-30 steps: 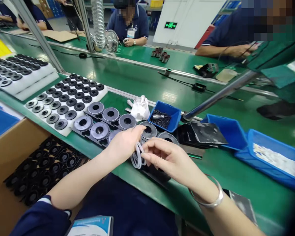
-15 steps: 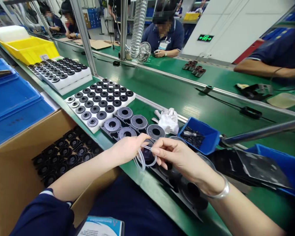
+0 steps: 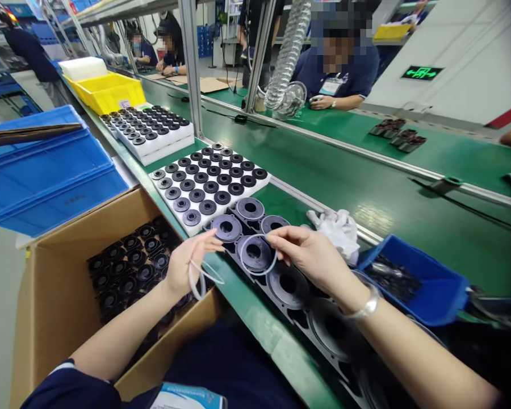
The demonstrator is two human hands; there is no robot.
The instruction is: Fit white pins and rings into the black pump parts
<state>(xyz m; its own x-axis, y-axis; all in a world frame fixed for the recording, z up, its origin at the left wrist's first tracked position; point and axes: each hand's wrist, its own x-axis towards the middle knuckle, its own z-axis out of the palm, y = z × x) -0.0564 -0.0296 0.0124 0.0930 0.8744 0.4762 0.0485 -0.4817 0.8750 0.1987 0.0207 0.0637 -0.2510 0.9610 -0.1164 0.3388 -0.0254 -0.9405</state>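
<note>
Pinched in my right hand (image 3: 302, 245) is a single thin translucent white ring (image 3: 243, 267), held over the black round housings (image 3: 255, 253) on the bench. My left hand (image 3: 190, 260) is closed around several more white rings (image 3: 202, 284), which dangle below the fingers, left of the housings and above the box edge. The two hands are apart. Each housing has a wide flat rim and a dark central hole, and they stand in two rows running toward me. My right forearm hides some of them.
Beyond the housings lies a white foam tray (image 3: 183, 227) of black discs, with another foam tray (image 3: 153, 152) behind it. White gloves (image 3: 338, 230) and a blue bin (image 3: 436, 298) of small dark parts sit at right. A cardboard box (image 3: 63, 284) holds black parts. A co-worker (image 3: 340, 71) sits opposite.
My hands have drawn apart, the left one moving left with several rings. One ring now hangs separately from my right fingers. The camera view has turned left.
</note>
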